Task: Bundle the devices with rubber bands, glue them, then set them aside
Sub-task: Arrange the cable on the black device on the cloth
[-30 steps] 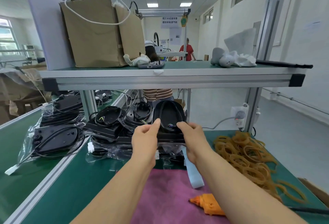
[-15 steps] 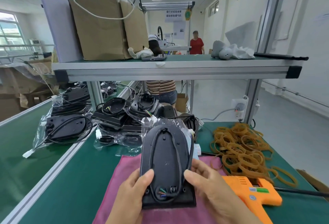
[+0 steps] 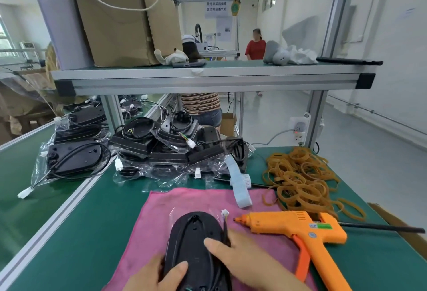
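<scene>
A black oval device [image 3: 193, 240] in a clear bag lies flat on the pink cloth [image 3: 159, 205] at the bottom middle. Its thin cable ends in a white connector [image 3: 224, 213]. My left hand [image 3: 159, 278] grips the device's near left edge, thumb on top. My right hand [image 3: 240, 259] holds its right edge, thumb across the face and fingers by the cable. An orange glue gun [image 3: 298, 228] lies to the right on the cloth's edge. A heap of tan rubber bands [image 3: 302, 177] lies on the green mat beyond it.
More bagged black devices [image 3: 166, 145] are piled at the back of the mat, others [image 3: 74, 156] lie on the left belt. A strip of white labels [image 3: 239, 184] trails over the cloth. An overhead shelf [image 3: 208, 78] carries a cardboard box [image 3: 120, 20]. Two people stand behind.
Both hands lifted one device off the rear pile, pulled it toward me and laid it flat on the pink cloth. The view has tilted down.
</scene>
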The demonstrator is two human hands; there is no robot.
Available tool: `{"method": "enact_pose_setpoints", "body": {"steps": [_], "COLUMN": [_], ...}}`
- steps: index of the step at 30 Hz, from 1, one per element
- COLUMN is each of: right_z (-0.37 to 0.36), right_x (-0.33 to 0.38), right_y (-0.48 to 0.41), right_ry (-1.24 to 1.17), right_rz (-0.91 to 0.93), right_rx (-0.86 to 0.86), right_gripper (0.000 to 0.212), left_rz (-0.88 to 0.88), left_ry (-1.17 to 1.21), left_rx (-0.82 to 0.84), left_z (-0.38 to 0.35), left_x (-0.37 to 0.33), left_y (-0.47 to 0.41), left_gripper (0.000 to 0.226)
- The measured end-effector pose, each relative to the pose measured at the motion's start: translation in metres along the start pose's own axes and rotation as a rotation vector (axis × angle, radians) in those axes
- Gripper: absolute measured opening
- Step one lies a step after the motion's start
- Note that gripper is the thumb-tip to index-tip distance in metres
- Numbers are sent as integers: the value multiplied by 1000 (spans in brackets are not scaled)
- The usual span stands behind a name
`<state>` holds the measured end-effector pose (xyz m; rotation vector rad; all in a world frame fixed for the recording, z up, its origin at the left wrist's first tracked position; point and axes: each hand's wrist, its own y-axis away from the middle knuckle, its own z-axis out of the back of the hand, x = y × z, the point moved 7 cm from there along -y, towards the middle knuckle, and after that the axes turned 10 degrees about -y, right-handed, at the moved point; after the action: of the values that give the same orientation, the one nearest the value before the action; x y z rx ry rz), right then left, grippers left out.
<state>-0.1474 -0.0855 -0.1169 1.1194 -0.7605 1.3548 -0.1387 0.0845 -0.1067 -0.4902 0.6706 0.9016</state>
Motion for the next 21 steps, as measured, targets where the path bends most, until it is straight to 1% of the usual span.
{"method": "enact_pose_setpoints", "body": {"steps": [1, 2, 3, 4, 5, 6, 7, 8, 9, 10, 11, 12, 13, 14, 15, 17, 19, 20, 21], "right_z": [2, 7, 12, 19, 27, 38, 52, 68, 87, 106, 120, 129, 133, 132, 130, 125, 121, 122, 123], "right_x": [0, 1, 1, 0, 0, 2, 6, 13, 19, 24, 25, 24, 22, 17, 11, 1, 5, 7, 9], "right_y": [-1, -1, 0, 0, 0, -3, -9, -16, -24, -33, -42, -53, -66, -78, -89, -104, -107, -106, -102], "right_ry": [29, 63, 122, 199, 278, 334, 357, 341, 295, 240, 193, 174, 196, 238, 268, 346, 392, 340, 246], "right_rz": [-16, -33, -56, -83, -119, -150, -146, -104, -55, -15, -9, -29, -74, -131, -203, -297, -259, -199, -136], "right_rx": [5, 2, 2, 3, -8, -45, -121, -235, -382, -527, -630, -669, -656, -619, -576, -507, -482, -499, -529], "right_gripper": [15, 23, 29, 37, 47, 56, 59, 55, 47, 40, 33, 30, 31, 37, 42, 38, 20, 7, 16], "left_rz": [-81, -192, -232, -148, -11, 178, 312, 374, 396, 404, 393, 371, 361, 340, 313, 263, 282, 303, 320], "left_ry": [-83, -71, -48, -15, -50, -112, -129, -174, -221, -278, -298, -266, -202, -127, -77, -45, 35, 73, 99], "left_rx": [-106, -187, -171, -68, 19, 162, 238, 261, 185, 38, -130, -280, -370, -409, -395, -322, -262, -254, -256], "left_z": [10, 16, 14, 8, 3, -2, -6, 0, 11, 25, 36, 45, 46, 43, 38, 28, 17, 13, 10], "left_x": [-13, -23, -25, -21, -6, 16, 33, 44, 41, 32, 20, 7, -2, -10, -17, -29, -30, -27, -25], "left_y": [-8, -14, -16, -16, -7, 0, 12, 15, 9, -5, -13, -17, -22, -30, -41, -69, -94, -105, -116], "left_gripper": [66, 70, 68, 60, 59, 59, 50, 41, 38, 35, 34, 37, 33, 28, 27, 30, 31, 30, 29]}}
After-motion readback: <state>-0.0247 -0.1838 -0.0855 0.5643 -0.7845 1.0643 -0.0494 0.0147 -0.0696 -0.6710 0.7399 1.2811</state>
